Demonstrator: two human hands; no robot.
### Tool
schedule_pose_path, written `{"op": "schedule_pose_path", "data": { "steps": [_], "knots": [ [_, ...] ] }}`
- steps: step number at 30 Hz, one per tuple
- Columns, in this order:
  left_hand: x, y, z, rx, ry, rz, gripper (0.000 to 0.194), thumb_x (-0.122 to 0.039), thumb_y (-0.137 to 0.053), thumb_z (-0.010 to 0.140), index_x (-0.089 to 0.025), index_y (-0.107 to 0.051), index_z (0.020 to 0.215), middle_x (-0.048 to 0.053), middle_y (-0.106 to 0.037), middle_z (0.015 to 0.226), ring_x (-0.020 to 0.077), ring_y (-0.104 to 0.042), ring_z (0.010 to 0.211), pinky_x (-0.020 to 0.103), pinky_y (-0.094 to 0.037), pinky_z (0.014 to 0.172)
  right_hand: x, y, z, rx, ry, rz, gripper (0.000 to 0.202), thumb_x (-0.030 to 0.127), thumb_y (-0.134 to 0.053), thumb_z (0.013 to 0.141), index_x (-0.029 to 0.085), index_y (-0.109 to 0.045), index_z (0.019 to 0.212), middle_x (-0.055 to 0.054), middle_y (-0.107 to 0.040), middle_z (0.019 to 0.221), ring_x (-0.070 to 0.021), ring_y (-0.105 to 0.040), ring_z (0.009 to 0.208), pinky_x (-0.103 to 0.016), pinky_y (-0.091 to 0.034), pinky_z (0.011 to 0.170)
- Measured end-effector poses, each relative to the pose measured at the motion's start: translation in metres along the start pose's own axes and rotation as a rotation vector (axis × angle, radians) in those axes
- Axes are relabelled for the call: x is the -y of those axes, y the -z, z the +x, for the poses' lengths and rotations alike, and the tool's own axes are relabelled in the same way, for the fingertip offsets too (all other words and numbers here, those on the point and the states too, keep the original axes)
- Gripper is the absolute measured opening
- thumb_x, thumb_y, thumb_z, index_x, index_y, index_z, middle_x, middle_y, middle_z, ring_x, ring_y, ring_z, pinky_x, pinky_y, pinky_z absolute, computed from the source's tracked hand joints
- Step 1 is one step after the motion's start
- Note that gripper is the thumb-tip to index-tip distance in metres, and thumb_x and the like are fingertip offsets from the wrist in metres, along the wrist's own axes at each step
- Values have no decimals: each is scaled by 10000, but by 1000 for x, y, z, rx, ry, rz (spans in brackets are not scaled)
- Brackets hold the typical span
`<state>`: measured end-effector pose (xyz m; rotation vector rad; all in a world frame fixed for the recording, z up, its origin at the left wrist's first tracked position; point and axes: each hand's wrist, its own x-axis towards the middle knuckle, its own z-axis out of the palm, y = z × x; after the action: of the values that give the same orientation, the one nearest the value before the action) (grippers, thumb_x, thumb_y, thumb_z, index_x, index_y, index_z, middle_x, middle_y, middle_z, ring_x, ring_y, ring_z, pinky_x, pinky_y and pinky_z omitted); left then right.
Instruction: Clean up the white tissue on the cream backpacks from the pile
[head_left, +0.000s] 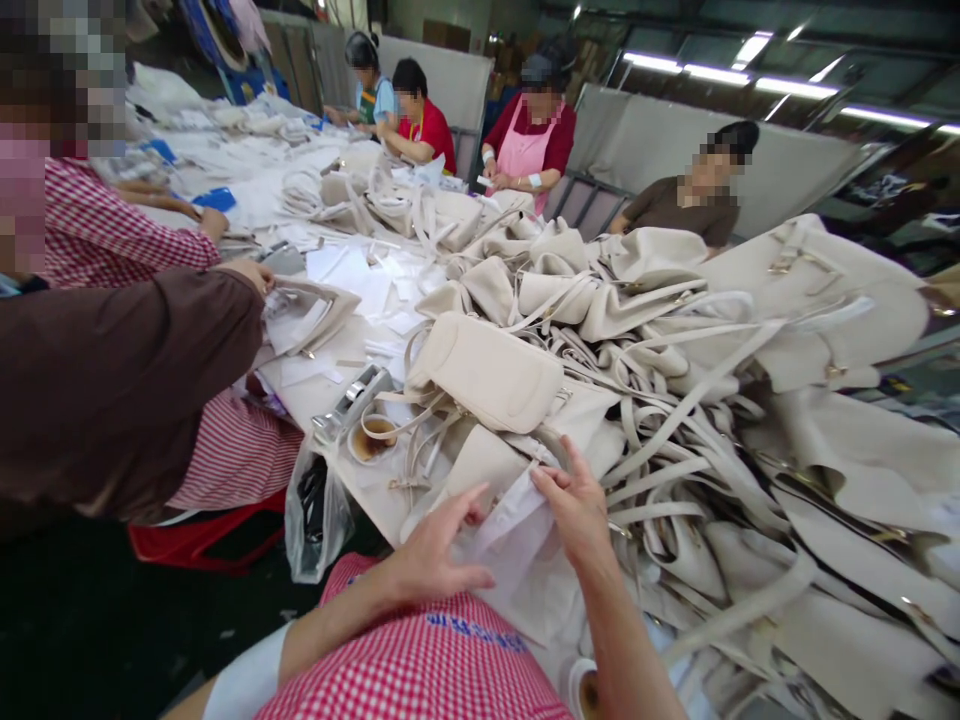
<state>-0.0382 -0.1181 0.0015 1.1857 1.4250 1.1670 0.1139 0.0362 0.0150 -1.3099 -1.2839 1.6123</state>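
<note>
A thin, translucent white sheet [517, 530] hangs in front of my apron at the table's near edge. My right hand [576, 505] pinches its upper edge between thumb and fingers, with one finger pointing up. On the sheet's other side, my left hand [442, 548] has its thumb and fingers spread, close to the sheet; whether it touches is hard to make out. Just beyond both hands lies a beige handbag [480, 465], partly covered by the sheet. Another beige bag [491, 370] rests behind it, its flat base facing me.
A large heap of beige bags and straps [675, 350] fills the right side. At left stand a metal tape dispenser [351, 400] and a cup of brown liquid [373, 438]. A plastic bag [315, 520] hangs off the table edge. Co-workers sit around; one sleeve [135, 370] reaches in at left.
</note>
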Motion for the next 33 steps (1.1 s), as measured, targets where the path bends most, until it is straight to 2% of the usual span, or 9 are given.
{"op": "schedule_pose_path", "data": {
  "steps": [3, 6, 11, 14, 18, 22, 26, 30, 33],
  "knots": [
    [-6, 6, 20, 39, 81, -142, 521, -393, -591, 843, -176, -593, 1317, 109, -646, 1214, 249, -594, 1083, 349, -473, 886, 2, 2, 1, 44, -1, 24, 1093, 389, -837, 610, 150, -290, 1527, 28, -674, 666, -119, -511, 519, -233, -414, 506],
    [-12, 0, 52, 69, 145, -155, 320, -341, -554, 831, -153, -717, 1033, 68, -697, 943, 198, -612, 827, 287, -467, 711, 3, 2, 1, 60, -11, 34, 1105, 385, -832, 601, 140, -283, 1528, 30, -672, 652, -124, -512, 515, -235, -408, 505],
    [-21, -19, 86, 229, 138, -63, 172, -269, -626, 708, -158, -578, 585, -55, -439, 535, 96, -383, 522, 232, -277, 502, 2, 7, 0, 55, -2, 78, 1069, 365, -824, 611, 131, -308, 1518, 48, -653, 646, -108, -477, 506, -223, -385, 497],
    [-25, -30, 88, 240, 282, -237, 186, -319, -665, 664, -155, -593, 615, -64, -443, 525, 84, -365, 489, 229, -263, 484, 3, 15, -14, 11, -12, 122, 988, 409, -800, 665, 150, -346, 1502, 56, -630, 638, -120, -508, 525, -230, -416, 506],
    [-27, -47, 84, 85, 415, -449, 245, -333, -733, 595, -131, -693, 728, -18, -598, 629, 106, -479, 559, 226, -342, 530, -3, 27, -50, 20, -137, 166, 906, 486, -760, 738, 191, -355, 1492, 32, -647, 660, -163, -584, 544, -268, -474, 506],
    [-29, -61, 82, -20, 482, -536, 276, -331, -772, 564, -124, -707, 735, -2, -633, 639, 112, -506, 558, 226, -363, 526, -17, 26, -75, 40, -127, 317, 995, 383, -836, 677, 249, -279, 1490, -23, -734, 869, -213, -686, 707, -326, -557, 653],
    [-34, -70, 82, -56, 496, -622, 294, -335, -802, 546, -131, -689, 724, 3, -642, 634, 119, -540, 559, 220, -375, 514, -26, 21, -77, -16, -101, 319, 965, 375, -858, 636, 236, -339, 1438, -62, -748, 965, -241, -710, 796, -366, -575, 724],
    [-35, -80, 84, -165, 477, -679, 351, -374, -836, 519, -141, -635, 688, -48, -539, 527, 73, -436, 453, 198, -271, 427, -29, 26, -84, -113, -77, 255, 740, 520, -766, 715, 223, -489, 1334, -95, -735, 1080, -277, -711, 925, -387, -576, 790],
    [-31, -87, 85, -208, 473, -695, 422, -434, -845, 496, -150, -599, 688, -64, -503, 513, 55, -379, 422, 196, -200, 402, -39, 31, -95, -184, -28, 177, 742, 518, -793, 693, 235, -500, 1314, -90, -739, 1066, -287, -707, 940, -391, -574, 777]
  ]
}}
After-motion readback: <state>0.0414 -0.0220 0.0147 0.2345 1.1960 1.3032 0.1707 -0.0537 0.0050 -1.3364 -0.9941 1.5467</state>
